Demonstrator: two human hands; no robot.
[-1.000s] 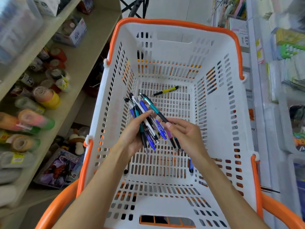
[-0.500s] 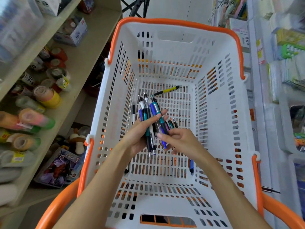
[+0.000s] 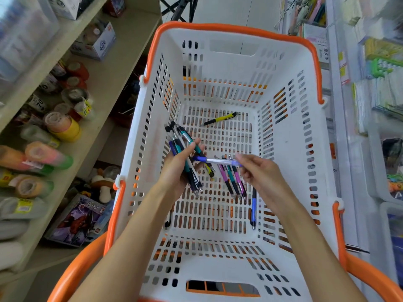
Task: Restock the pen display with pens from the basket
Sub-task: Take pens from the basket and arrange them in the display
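While the left hand (image 3: pixel 177 168) still grips its bundle of pens (image 3: pixel 185 153), the right hand (image 3: pixel 260 173) has drawn away pinching one blue pen (image 3: pixel 216 160).

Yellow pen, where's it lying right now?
The yellow pen lies alone on the basket floor near the far wall, beyond both hands.

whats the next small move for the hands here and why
Probably bring the right hand across and slip the blue pen it pinches into the bundle of pens in the left hand. That pen lies crosswise, its tip near the left fingers. Then more loose pens and a yellow pen remain on the basket floor.
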